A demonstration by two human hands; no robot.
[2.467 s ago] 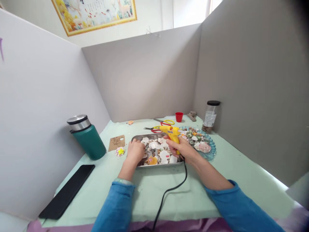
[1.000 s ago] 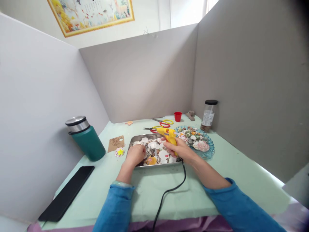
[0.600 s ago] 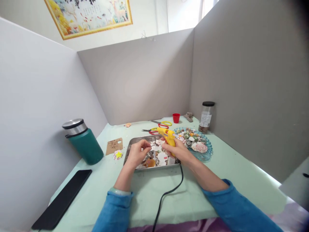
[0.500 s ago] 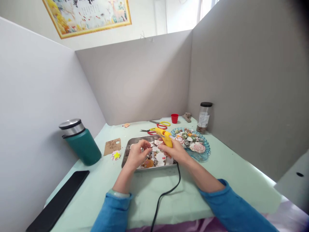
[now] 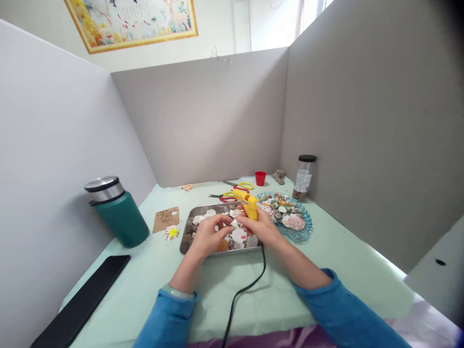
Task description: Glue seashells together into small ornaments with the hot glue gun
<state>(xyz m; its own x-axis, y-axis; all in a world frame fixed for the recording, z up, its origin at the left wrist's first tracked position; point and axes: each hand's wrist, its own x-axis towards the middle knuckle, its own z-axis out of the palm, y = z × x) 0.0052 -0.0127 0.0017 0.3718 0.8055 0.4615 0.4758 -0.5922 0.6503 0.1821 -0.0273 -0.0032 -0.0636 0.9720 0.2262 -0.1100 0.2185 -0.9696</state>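
My right hand (image 5: 264, 226) is wrapped round a yellow hot glue gun (image 5: 246, 203) held above the right part of a metal tray. A black cord (image 5: 250, 289) trails from below this hand toward the table's front edge. My left hand (image 5: 212, 233) hovers over the middle of the tray, thumb and fingers curled toward each other close to the right hand. Whatever may be between those fingertips is too small to make out. The metal tray (image 5: 184, 241) holds many shells, mostly white, with an orange shell (image 5: 222, 245) near its front edge.
To the right, a blue glass plate (image 5: 302, 237) bears shells, with a black-lidded jar (image 5: 303, 179) behind. Scissors (image 5: 226, 198) and a red cup (image 5: 260, 178) lie beyond the tray. At left are a green bottle (image 5: 123, 220), a brown card (image 5: 165, 220) and a black case (image 5: 87, 299).
My left hand has shifted slightly to the right, nearer my right hand. The glue gun stays in my right hand above the tray. The view has turned slightly.
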